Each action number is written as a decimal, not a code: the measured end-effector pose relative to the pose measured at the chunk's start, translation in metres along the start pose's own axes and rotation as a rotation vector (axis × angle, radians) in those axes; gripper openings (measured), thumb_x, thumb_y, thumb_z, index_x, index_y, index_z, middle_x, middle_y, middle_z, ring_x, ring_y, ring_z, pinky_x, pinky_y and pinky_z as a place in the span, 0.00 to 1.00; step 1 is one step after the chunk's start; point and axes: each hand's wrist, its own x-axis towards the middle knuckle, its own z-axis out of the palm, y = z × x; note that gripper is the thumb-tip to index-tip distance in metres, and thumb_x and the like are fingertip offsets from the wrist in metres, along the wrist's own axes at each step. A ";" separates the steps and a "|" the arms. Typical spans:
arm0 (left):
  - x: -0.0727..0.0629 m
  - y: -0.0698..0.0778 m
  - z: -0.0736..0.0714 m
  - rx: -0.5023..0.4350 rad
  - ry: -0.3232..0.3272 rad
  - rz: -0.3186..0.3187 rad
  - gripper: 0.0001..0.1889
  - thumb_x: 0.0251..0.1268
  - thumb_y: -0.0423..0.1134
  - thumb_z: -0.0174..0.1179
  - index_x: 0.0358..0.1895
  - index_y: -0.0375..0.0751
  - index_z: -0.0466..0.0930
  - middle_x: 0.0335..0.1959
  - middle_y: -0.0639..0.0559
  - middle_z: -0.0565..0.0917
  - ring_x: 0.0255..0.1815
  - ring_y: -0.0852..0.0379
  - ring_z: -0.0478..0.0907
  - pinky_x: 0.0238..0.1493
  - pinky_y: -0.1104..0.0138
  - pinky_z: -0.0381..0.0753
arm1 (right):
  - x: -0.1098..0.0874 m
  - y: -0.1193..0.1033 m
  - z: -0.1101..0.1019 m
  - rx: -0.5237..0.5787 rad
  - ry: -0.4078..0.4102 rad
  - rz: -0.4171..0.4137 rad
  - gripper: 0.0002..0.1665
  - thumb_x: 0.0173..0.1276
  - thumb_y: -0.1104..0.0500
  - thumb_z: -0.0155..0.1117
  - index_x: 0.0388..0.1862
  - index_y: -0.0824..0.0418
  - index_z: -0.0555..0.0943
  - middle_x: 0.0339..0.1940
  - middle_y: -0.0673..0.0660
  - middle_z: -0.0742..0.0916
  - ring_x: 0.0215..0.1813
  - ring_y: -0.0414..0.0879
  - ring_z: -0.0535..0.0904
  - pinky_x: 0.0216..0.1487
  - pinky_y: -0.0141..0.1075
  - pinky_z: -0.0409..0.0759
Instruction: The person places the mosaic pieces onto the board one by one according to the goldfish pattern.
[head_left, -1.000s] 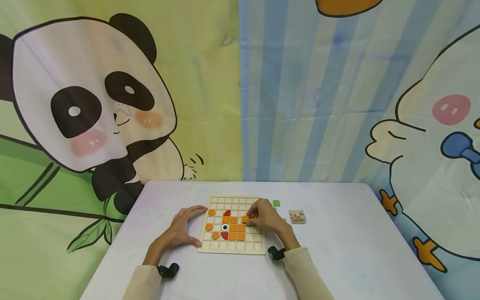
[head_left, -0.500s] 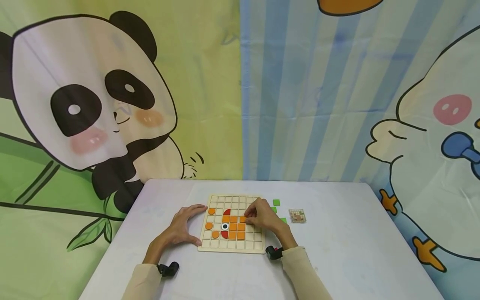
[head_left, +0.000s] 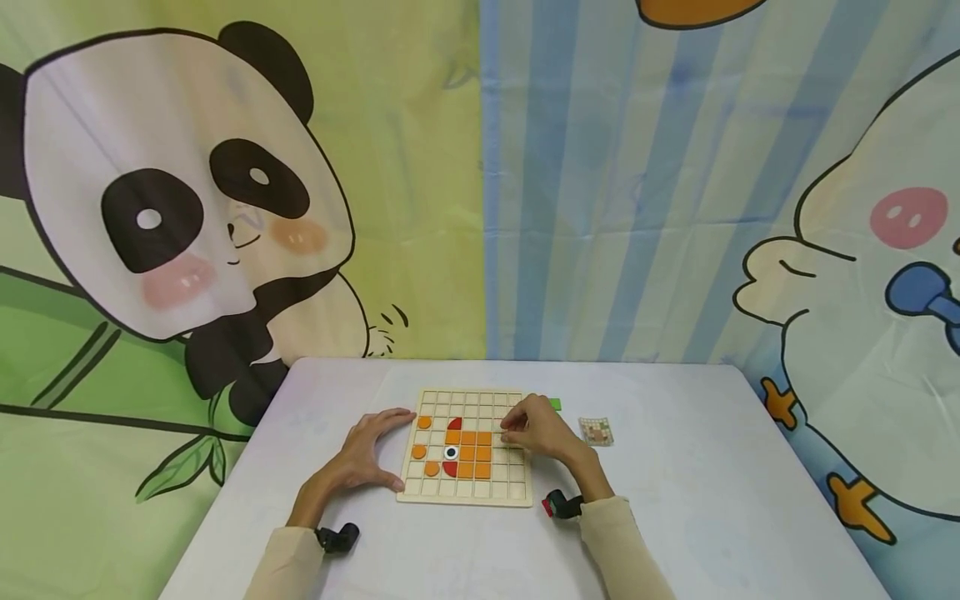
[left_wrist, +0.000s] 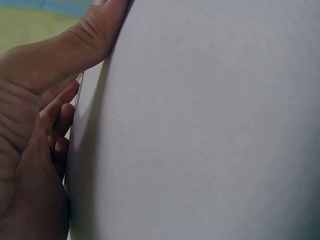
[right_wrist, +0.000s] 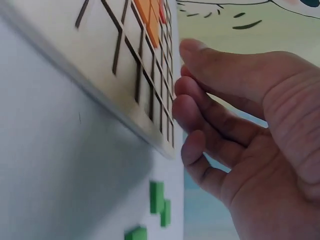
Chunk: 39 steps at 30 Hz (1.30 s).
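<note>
A pale wooden grid board [head_left: 517, 492] lies on the table in the head view. Set in its cells are a block of orange square tiles [head_left: 482, 455], a red quarter-round tile [head_left: 454, 424] above and another below, a black-and-white eye tile [head_left: 451, 452], and several orange discs [head_left: 419, 452] at the left. My left hand [head_left: 363, 454] spreads along the board's left side, fingertips at the upper edge part and thumb near the lower left corner. Over the board's right part hovers my right hand [head_left: 543, 427], fingers loosely bent with nothing between them in the right wrist view.
Beyond the board's right edge lies a green tile [head_left: 555, 404]; the right wrist view has several green tiles [right_wrist: 157, 197] there. A small patterned card [head_left: 596, 431] rests farther right. Printed curtains [head_left: 420, 208] hang behind the white table [head_left: 675, 500].
My right hand has slid an orange square tile left against the orange block and let go. It has then drawn back to the right. The left hand has stayed at the board.
</note>
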 end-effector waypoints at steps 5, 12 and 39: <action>0.001 -0.002 0.001 0.011 0.004 0.005 0.66 0.26 0.60 0.93 0.81 0.51 0.74 0.84 0.48 0.73 0.79 0.36 0.67 0.77 0.32 0.61 | -0.027 -0.001 -0.017 -0.023 -0.088 0.075 0.12 0.57 0.66 0.88 0.39 0.66 0.93 0.32 0.55 0.93 0.32 0.40 0.84 0.36 0.31 0.85; 0.000 -0.004 0.002 0.018 -0.005 0.010 0.66 0.26 0.61 0.93 0.81 0.52 0.73 0.84 0.48 0.72 0.78 0.37 0.67 0.76 0.33 0.62 | -0.077 -0.001 -0.025 -0.095 -0.153 0.164 0.24 0.40 0.58 0.97 0.35 0.59 0.91 0.32 0.53 0.89 0.34 0.45 0.81 0.37 0.32 0.80; 0.002 -0.005 0.002 0.020 0.010 0.034 0.67 0.24 0.61 0.93 0.81 0.52 0.74 0.84 0.49 0.73 0.77 0.38 0.69 0.74 0.36 0.64 | -0.115 -0.003 -0.007 -0.154 -0.061 0.130 0.13 0.56 0.62 0.88 0.37 0.53 0.91 0.33 0.43 0.88 0.36 0.35 0.80 0.41 0.30 0.80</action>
